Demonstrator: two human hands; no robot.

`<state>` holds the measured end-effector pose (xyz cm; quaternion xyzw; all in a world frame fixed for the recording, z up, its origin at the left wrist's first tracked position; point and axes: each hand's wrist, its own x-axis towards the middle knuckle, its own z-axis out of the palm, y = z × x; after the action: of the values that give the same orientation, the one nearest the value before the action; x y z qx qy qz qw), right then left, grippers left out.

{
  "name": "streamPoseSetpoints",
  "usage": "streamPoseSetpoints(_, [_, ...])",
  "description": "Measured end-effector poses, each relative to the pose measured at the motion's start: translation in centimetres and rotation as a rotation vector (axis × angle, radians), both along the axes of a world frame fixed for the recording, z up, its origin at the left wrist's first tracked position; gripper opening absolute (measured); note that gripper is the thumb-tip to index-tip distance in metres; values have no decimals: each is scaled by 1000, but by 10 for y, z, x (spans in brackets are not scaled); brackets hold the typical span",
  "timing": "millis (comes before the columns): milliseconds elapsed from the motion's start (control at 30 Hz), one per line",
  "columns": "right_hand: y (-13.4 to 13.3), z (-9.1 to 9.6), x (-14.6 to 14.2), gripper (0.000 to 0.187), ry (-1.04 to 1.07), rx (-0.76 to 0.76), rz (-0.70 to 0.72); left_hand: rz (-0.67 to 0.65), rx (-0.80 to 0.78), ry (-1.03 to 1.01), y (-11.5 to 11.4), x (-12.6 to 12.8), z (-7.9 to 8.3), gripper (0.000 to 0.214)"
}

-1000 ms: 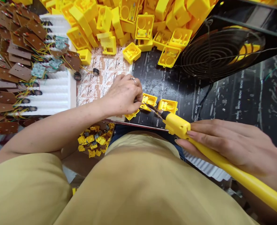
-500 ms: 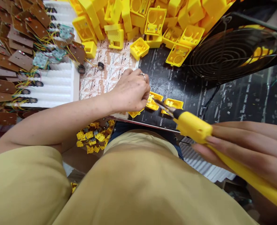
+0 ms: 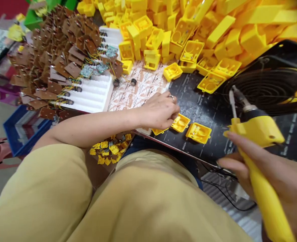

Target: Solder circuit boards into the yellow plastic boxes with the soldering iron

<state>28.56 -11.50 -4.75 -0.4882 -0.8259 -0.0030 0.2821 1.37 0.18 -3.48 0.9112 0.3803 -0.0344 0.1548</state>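
Note:
My left hand (image 3: 162,109) reaches across the bench with its fingers curled in, resting at the left edge of a small open yellow plastic case (image 3: 181,123). Its fingertips are hidden, so what they pinch does not show. Another yellow case (image 3: 199,133) lies just to the right, open side up, and a third case (image 3: 160,131) is partly under the hand. In my right hand (image 3: 266,161) is a yellow soldering gun (image 3: 261,129) with a metal nozzle and a thin side tube. Its tip points up and away, in front of the fan and apart from the cases.
A black fan (image 3: 259,87) stands at the right. Yellow cases (image 3: 192,50) are heaped along the back. At left, brown circuit boards (image 3: 70,53) with wires pile on a white foam tray (image 3: 93,97). Below the bench edge sits a box of yellow parts (image 3: 110,148).
The soldering gun has lifted from the middle case and swung right, its tip now up by the fan. My left hand stays at the same case. The view has shifted toward the left.

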Motion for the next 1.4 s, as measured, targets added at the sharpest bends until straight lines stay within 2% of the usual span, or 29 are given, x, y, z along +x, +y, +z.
streamPoseSetpoints(67, [14,-6,-6,33,-61,90,136,27,43,-91,5,-14,2,29])
streamPoseSetpoints(133, [26,-13,-7,26,-104,185,232,100,147,-135,19,-38,1,33])
streamPoseSetpoints(233, [36,-28,-5,40,-109,210,246,249,313,27,50,-83,-7,17])
streamPoseSetpoints(300, [40,-39,-9,42,-57,188,248,312,315,107,70,-109,-9,6])
streamPoseSetpoints(333, [42,-43,-12,40,-24,180,255,368,293,57,77,-118,-8,9])
streamPoseSetpoints(400, [45,-50,-20,37,15,188,254,502,231,-182,88,-126,3,17])
streamPoseSetpoints(500, [50,-52,-32,42,33,192,221,604,91,-650,91,-118,30,22])
streamPoseSetpoints(600, [52,-44,-43,48,76,191,178,610,-274,-956,87,-91,46,16])
streamPoseSetpoints(667, [52,-39,-51,52,140,196,135,622,-534,-1018,81,-69,45,17])
streamPoseSetpoints(733, [53,-35,-63,58,220,200,94,559,-624,-971,74,-48,37,22])
streamPoseSetpoints(833, [57,-35,-81,63,332,202,48,378,-527,-851,63,-27,22,36])
streamPoseSetpoints(933, [62,-36,-93,54,424,215,16,266,-403,-781,53,-17,11,46])
streamPoseSetpoints(1033, [62,-32,-96,45,479,246,-4,263,-336,-759,48,-13,3,45])
streamPoseSetpoints(1133, [58,-24,-94,44,459,237,-8,329,-374,-769,44,-12,-2,39])
streamPoseSetpoints(1267, [57,-16,-86,41,317,266,26,365,-490,-572,41,-19,5,29])
streamPoseSetpoints(1400, [61,-16,-75,39,227,277,11,350,-366,-373,55,-45,21,42])
